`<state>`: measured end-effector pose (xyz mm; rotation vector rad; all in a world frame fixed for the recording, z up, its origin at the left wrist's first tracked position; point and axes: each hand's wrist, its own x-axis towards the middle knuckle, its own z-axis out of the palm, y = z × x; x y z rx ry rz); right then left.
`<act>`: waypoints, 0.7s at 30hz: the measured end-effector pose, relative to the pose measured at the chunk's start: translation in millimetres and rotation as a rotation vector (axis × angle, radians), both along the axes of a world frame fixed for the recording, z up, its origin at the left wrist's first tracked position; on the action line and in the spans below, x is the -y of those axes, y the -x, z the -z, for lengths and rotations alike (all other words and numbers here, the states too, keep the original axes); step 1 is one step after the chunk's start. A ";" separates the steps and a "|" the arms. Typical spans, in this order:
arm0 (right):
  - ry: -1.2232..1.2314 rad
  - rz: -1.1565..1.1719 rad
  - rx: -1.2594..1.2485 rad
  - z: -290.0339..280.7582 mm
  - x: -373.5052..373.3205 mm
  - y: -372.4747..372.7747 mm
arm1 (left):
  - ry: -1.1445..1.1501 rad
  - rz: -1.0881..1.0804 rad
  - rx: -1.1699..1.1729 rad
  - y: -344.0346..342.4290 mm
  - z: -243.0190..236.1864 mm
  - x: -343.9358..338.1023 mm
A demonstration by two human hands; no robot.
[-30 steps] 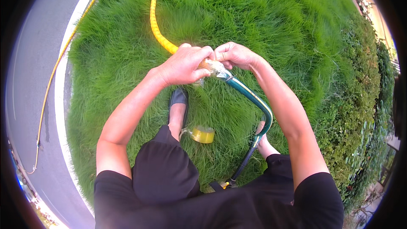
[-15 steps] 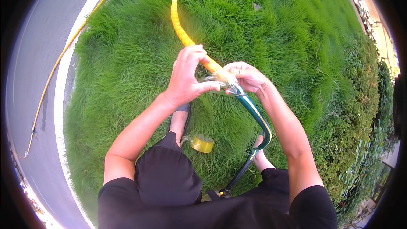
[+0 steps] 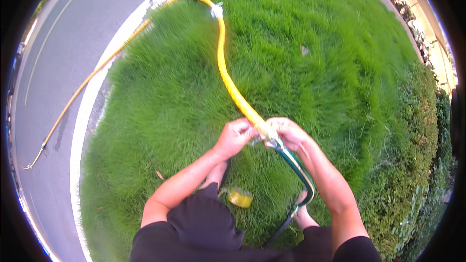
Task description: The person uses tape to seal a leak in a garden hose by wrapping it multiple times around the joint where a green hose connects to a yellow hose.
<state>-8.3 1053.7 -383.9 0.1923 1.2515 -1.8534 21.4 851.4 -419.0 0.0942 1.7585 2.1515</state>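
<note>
Shifted lower in view since half a second ago, right hand [image 3: 290, 135] grips the wrapped joint [image 3: 264, 128]; left hand [image 3: 234, 139], at its nine o'clock, pinches a clear strip [image 3: 255, 141]; yellow hose [image 3: 234, 91] runs toward eleven.

Ground: long green grass [image 3: 330, 87] | left: grey road [image 3: 48, 82], white curb [image 3: 76, 165] | right: leafy hedge [image 3: 415, 140] | light: daylight
</note>
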 end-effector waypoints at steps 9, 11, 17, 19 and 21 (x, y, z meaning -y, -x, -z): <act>0.359 -0.016 0.297 2.0 10.6 -3.9 | -0.156 0.400 -0.122 46.2 -13.3 8.2; 0.404 0.047 0.373 -25.3 19.9 -10.2 | -0.278 0.607 -0.082 48.7 -32.7 11.5; -0.173 -0.040 -0.092 -70.4 -7.8 -11.4 | -0.472 0.586 -0.127 36.3 -19.6 -10.5; -0.463 -0.061 -0.288 -59.8 -39.2 -18.7 | -0.539 0.470 0.026 29.0 -22.2 -24.9; -0.730 0.140 -0.366 -70.0 -45.5 -32.0 | -0.520 0.340 0.091 23.6 -28.1 -21.8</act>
